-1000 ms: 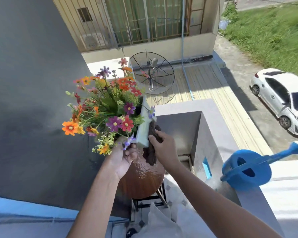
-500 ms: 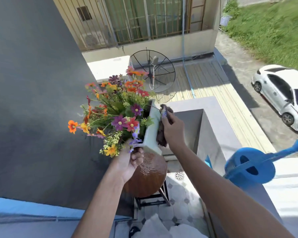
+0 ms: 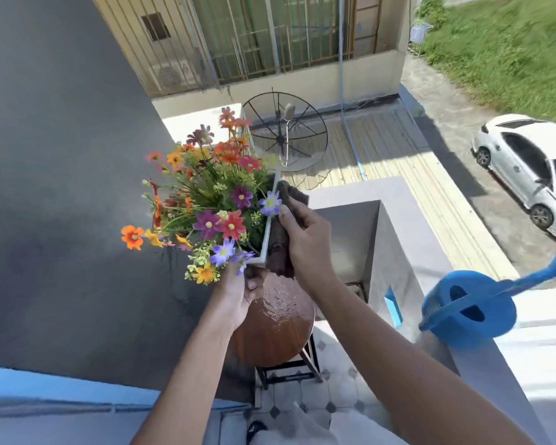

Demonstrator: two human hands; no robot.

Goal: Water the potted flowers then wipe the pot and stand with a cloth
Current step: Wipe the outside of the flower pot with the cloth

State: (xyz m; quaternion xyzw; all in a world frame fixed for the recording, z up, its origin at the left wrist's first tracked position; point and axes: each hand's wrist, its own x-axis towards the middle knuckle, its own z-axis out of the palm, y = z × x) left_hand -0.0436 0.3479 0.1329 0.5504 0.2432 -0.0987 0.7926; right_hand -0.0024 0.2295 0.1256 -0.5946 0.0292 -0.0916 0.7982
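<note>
Pressing a dark cloth [image 3: 284, 232] against the white pot [image 3: 269, 220] side, right hand [image 3: 305, 239] fingers curled around it; left hand [image 3: 239, 292] gripping the pot's near corner, tilting it above the wet round tabletop [image 3: 280, 332]; blue watering can [image 3: 469, 308] sitting well apart, right.

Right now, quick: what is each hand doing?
Left hand: grips the near corner of the white pot.
Right hand: holds the dark cloth pressed against the pot's side.
</note>
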